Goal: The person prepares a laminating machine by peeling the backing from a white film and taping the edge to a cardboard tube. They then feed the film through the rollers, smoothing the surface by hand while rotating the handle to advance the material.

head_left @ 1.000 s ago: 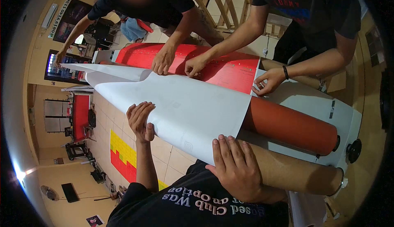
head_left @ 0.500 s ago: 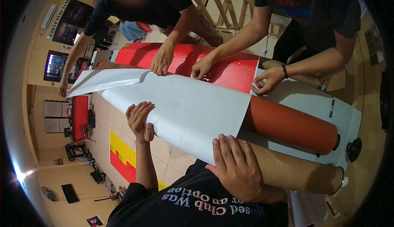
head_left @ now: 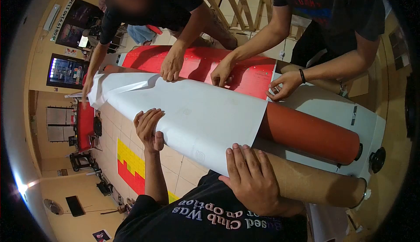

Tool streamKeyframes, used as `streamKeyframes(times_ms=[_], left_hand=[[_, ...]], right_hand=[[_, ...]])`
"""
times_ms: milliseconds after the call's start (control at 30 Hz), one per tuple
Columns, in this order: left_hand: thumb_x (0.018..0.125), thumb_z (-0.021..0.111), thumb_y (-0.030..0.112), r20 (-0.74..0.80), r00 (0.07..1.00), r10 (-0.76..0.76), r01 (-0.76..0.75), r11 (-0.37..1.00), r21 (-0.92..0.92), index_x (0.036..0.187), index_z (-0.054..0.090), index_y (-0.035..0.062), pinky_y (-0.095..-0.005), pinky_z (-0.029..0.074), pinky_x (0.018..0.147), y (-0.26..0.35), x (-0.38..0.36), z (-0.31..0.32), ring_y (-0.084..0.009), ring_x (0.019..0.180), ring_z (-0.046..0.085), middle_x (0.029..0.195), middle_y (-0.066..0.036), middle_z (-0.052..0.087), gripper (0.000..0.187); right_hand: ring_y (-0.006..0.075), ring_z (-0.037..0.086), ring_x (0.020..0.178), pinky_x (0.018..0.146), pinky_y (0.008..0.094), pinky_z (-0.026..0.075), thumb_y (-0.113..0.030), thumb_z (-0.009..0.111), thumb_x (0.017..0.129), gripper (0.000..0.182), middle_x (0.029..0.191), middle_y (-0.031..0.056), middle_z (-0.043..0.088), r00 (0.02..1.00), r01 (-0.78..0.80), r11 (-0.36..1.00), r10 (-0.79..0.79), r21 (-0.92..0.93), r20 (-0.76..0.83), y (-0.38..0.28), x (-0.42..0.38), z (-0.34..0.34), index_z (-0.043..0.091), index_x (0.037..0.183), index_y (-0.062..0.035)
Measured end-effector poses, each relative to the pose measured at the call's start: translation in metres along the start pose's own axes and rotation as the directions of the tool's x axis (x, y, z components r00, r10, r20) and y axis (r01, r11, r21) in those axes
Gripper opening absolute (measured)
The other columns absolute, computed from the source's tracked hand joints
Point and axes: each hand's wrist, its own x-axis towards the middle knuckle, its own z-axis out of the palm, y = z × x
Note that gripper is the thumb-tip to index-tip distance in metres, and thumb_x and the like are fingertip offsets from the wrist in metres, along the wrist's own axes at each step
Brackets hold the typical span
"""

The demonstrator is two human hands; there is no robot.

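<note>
A white sheet (head_left: 197,115) stretches over the rollers in front of me, its near side curving down toward my body. My left hand (head_left: 151,130) is raised against the sheet's near side, fingers extended and thumb apart. Flat on the near roll lies my right hand (head_left: 251,178), its fingertips over the sheet's lower corner and its palm beside the bare end of the cardboard tube (head_left: 321,183). An orange-red roller (head_left: 310,132) emerges from under the sheet. Behind it, a red sheet (head_left: 258,75) with small drops on it covers part of the white machine (head_left: 326,110).
Two co-workers stand across the machine; one's hand (head_left: 173,64) presses the white sheet's far edge, the other's hand (head_left: 284,84) is by the red sheet's edge. A black knob (head_left: 377,159) sticks out at right. A yellow and red sheet (head_left: 131,167) lies on the tiled floor.
At the far left, a co-worker's hand has moved right, and the white sheet's lifted end is now folded and crumpled. Another co-worker's hand on the red sheet shifted slightly. My hands stay put.
</note>
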Motion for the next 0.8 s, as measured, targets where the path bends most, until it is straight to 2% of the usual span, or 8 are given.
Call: streamKeyframes(times_ms=[267, 367, 467, 533, 633, 800], left_hand=[[0.09, 0.037, 0.047, -0.001, 1.0, -0.002, 0.002, 1.0, -0.001, 0.094, 0.072, 0.0031, -0.0408, 0.033, 0.102, 0.0009, 0.0006, -0.0002, -0.0264, 0.101, 0.065, 0.096, -0.011, 0.071, 0.057], [0.092, 0.031, 0.051, 0.036, 0.999, -0.016, 0.015, 1.0, 0.02, 0.097, 0.071, 0.0012, -0.0433, 0.033, 0.103, 0.0004, -0.0003, -0.0008, -0.0288, 0.104, 0.064, 0.097, -0.013, 0.071, 0.064], [0.09, 0.036, 0.049, -0.002, 1.0, 0.01, -0.01, 1.0, -0.004, 0.095, 0.072, 0.0024, -0.0407, 0.033, 0.102, -0.001, 0.0004, 0.0003, -0.0265, 0.102, 0.065, 0.096, -0.011, 0.071, 0.058], [0.09, 0.037, 0.049, 0.002, 1.0, 0.005, -0.005, 1.0, -0.006, 0.095, 0.072, 0.002, -0.0408, 0.033, 0.102, -0.0008, 0.0003, 0.0002, -0.0265, 0.102, 0.065, 0.096, -0.011, 0.071, 0.059], [0.091, 0.032, 0.051, 0.032, 0.999, -0.004, 0.004, 1.0, 0.02, 0.097, 0.071, 0.0006, -0.0433, 0.033, 0.103, -0.0007, -0.001, -0.0007, -0.029, 0.104, 0.064, 0.097, -0.014, 0.071, 0.064], [0.091, 0.034, 0.05, 0.023, 1.0, -0.011, 0.011, 1.0, 0.013, 0.096, 0.071, 0.0013, -0.0422, 0.033, 0.103, -0.0008, -0.0009, 0.0003, -0.028, 0.103, 0.064, 0.097, -0.013, 0.071, 0.062]], right_hand=[[0.0295, 0.053, 0.118, 0.101, 0.0493, 0.041, -0.045, 0.066, 0.082, 0.067, 0.127, 0.0174, 0.057, 1.0, 0.008, 1.0, -0.008, -0.02, -0.003, -0.0001, -0.001, 0.0008, 0.054, 0.128, 0.0015], [0.0294, 0.053, 0.118, 0.101, 0.0493, 0.042, -0.045, 0.064, 0.084, 0.065, 0.127, 0.0175, 0.057, 1.0, 0.012, 1.0, -0.012, -0.015, 0.015, 0.0004, -0.0012, 0.0004, 0.054, 0.128, 0.0013], [0.0293, 0.054, 0.119, 0.101, 0.0494, 0.042, -0.045, 0.064, 0.085, 0.064, 0.127, 0.0177, 0.057, 1.0, 0.014, 1.0, -0.013, -0.014, 0.012, -0.0001, -0.0016, 0.0019, 0.054, 0.128, 0.001], [0.0266, 0.053, 0.12, 0.101, 0.0478, 0.042, -0.051, 0.072, 0.073, 0.073, 0.125, 0.0135, 0.06, 1.0, -0.011, 0.999, 0.011, -0.037, -0.004, -0.001, -0.0008, 0.0016, 0.057, 0.125, -0.0027], [0.0264, 0.053, 0.121, 0.101, 0.0476, 0.043, -0.051, 0.071, 0.074, 0.073, 0.126, 0.0137, 0.059, 1.0, -0.009, 0.999, 0.009, -0.044, -0.006, -0.0007, -0.0003, 0.0013, 0.057, 0.126, -0.0025], [0.0266, 0.054, 0.12, 0.101, 0.0472, 0.042, -0.05, 0.071, 0.075, 0.072, 0.125, 0.0139, 0.06, 1.0, 0.0, 0.999, 0.0, -0.048, 0.0, 0.0, 0.0008, -0.0013, 0.057, 0.126, -0.0019]])
